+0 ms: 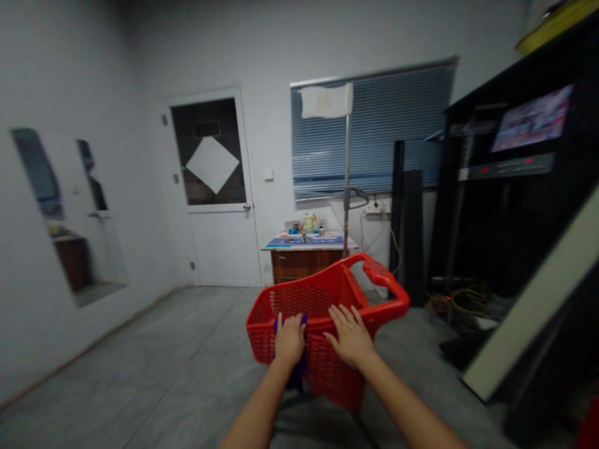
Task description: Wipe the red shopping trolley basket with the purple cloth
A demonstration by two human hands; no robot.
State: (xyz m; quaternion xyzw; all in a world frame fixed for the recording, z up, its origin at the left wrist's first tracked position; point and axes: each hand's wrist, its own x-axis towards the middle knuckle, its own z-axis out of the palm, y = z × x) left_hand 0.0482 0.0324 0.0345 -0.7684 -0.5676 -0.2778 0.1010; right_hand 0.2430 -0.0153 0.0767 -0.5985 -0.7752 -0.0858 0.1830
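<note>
Cart point(333, 368) just ahead, long axis running left-right; handle point(388, 280) at right end, nearer your right hand point(352, 337), its fingers spread on near rim. Your left hand point(290, 338) over cloth point(299, 371); can't tell if pinching.

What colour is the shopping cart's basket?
The basket is red; it shows best in the head view.

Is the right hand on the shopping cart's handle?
No, the right hand rests on the near rim of the shopping cart, apart from its handle.
</note>
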